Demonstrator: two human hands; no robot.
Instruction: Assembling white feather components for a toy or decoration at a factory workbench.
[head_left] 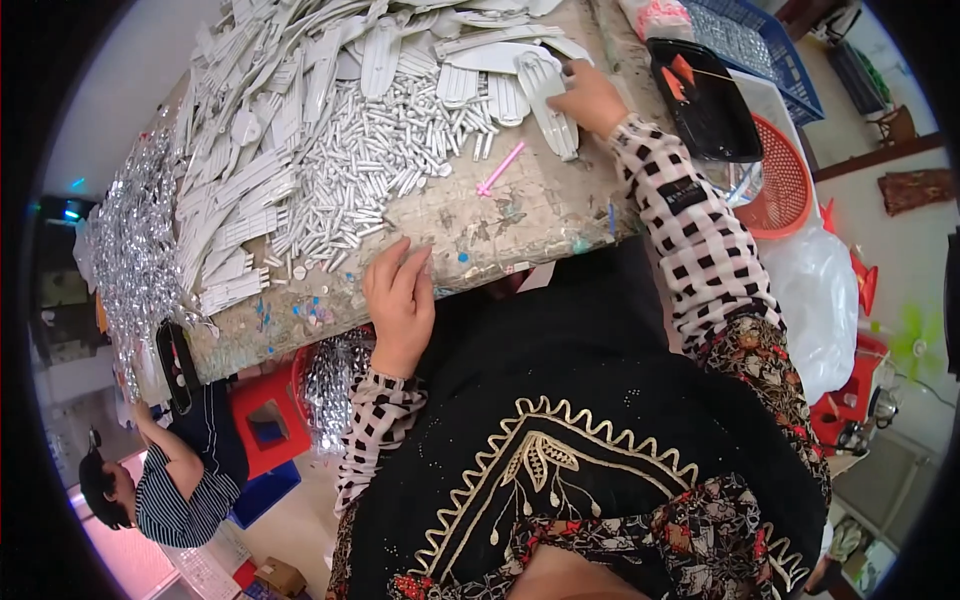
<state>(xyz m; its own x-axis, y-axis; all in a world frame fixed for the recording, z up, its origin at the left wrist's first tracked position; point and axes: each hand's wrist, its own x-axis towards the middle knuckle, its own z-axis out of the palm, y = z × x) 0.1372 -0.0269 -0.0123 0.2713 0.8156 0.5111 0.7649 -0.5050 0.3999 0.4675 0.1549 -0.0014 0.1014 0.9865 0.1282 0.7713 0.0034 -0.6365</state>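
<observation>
My right hand (pixel 592 98) pinches the edge of a long white plastic piece (pixel 543 105) with ridges along it, at the far right of the worktable. My left hand (pixel 402 305) rests at the table's near edge, its fingers stretched out and holding nothing. Between the hands a pink plastic stick (pixel 501 168) lies on the table. A heap of small white cylindrical pins (pixel 350 150) spreads left of it. Beyond and beside them are piled many similar white flat plastic pieces (pixel 300 60).
Silvery shiny strips (pixel 140 230) hang over the table's left end. At the right stand a black tray (pixel 715 120), an orange-red basket (pixel 785 185) and a blue crate (pixel 790 75). Red stools (pixel 270 450) stand below left, where another person (pixel 180 490) is at work.
</observation>
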